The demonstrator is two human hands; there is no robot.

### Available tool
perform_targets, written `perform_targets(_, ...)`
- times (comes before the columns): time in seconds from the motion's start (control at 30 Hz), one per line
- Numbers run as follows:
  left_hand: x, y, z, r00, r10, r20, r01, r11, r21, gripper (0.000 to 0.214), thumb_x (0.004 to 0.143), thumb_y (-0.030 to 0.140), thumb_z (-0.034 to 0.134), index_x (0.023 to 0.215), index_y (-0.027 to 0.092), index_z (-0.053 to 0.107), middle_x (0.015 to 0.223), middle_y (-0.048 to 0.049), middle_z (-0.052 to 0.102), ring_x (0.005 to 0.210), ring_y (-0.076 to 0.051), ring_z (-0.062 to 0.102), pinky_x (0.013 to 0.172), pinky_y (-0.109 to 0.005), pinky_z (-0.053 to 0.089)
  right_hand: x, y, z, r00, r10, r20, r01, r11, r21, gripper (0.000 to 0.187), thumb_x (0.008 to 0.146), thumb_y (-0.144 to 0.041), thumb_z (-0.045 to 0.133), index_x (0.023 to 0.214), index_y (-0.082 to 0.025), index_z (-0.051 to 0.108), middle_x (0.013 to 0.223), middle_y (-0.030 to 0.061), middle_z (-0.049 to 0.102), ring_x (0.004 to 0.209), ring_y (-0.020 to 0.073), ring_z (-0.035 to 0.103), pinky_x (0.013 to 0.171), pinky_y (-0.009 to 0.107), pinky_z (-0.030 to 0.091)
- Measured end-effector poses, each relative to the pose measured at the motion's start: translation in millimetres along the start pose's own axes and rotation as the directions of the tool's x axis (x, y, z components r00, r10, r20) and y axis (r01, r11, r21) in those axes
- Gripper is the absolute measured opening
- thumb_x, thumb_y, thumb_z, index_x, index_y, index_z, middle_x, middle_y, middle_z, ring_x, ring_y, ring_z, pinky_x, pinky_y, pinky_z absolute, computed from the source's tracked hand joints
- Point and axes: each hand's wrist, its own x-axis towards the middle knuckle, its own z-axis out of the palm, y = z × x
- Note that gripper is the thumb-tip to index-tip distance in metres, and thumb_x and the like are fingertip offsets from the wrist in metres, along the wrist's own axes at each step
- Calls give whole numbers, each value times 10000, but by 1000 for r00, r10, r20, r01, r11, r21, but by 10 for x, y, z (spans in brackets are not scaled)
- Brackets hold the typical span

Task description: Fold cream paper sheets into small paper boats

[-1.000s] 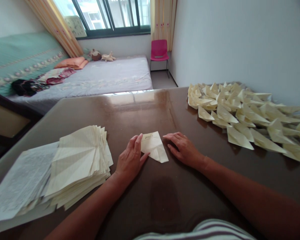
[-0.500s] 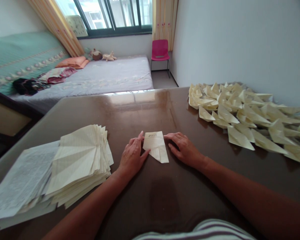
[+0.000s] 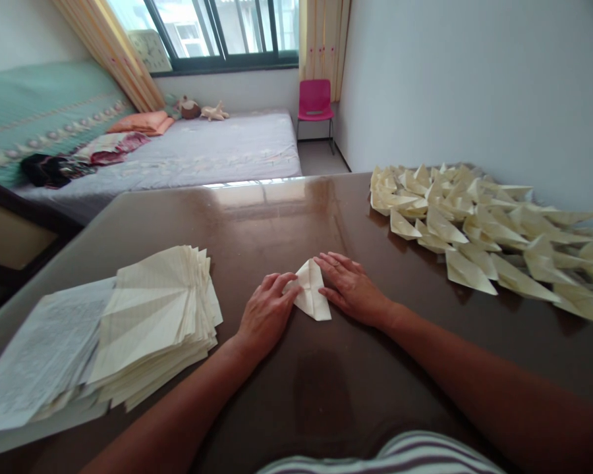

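A cream sheet of paper, partly folded into a pointed shape, lies on the dark brown table just in front of me. My left hand rests on its left edge with fingers stretched flat and the thumb on the paper. My right hand lies flat on its right side, fingertips pressing the upper fold down. Neither hand grips the sheet; both press on it.
A thick stack of unfolded cream sheets sits at my left, over printed pages. Several finished folded paper pieces spread across the table's right side by the wall. Beyond the table are a bed and a pink chair.
The top corners of the sheet have been folded inward, turning its square top into a point. Both hands moved closer together onto the paper.
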Motion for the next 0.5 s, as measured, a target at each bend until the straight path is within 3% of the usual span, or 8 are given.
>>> perform_targets(0.1, -5, -4, 12, 1000, 3, 17, -3, 1000, -23, 242, 917, 147, 480, 1089, 213, 637, 1282, -78, 557, 1129, -224, 484, 944, -400, 506, -2, 26, 14, 998, 31, -52, -28, 998, 61, 515, 940, -354, 465, 1426, -204, 385, 1404, 104, 501, 1319, 253, 385, 1053, 468, 365)
perform_targets(0.23, -4, -35, 9, 991, 126, 51, -114, 974, -197, 266, 908, 92, 442, 1055, 199, 637, 1247, -65, 597, 1166, -198, 482, 997, -375, 482, -20, 74, -59, 992, 28, -126, -9, 989, 150, 463, 921, -276, 483, 1375, -195, 446, 1345, 104, 547, 1263, 239, 433, 1026, 444, 391)
perform_targets(0.37, 10, -77, 4, 974, 217, 60, -183, 918, -352, 287, 914, 71, 406, 1060, 189, 623, 1196, -58, 631, 1171, -177, 493, 1006, -333, 470, -52, 85, -217, 980, -182, 80, 160, 962, 220, 486, 882, -370, 581, 1343, -242, 496, 1310, 79, 581, 1215, 232, 470, 1016, 435, 391)
perform_targets(0.5, 7, -36, -16, 973, 219, 68, -187, 930, -317, 222, 930, 118, 444, 1055, 178, 617, 1150, -55, 650, 1144, -183, 501, 989, -323, 473, -83, 38, -310, 941, -282, 186, 241, 946, 215, 570, 820, -486, 650, 1326, -253, 528, 1297, 82, 582, 1150, 244, 490, 996, 441, 403)
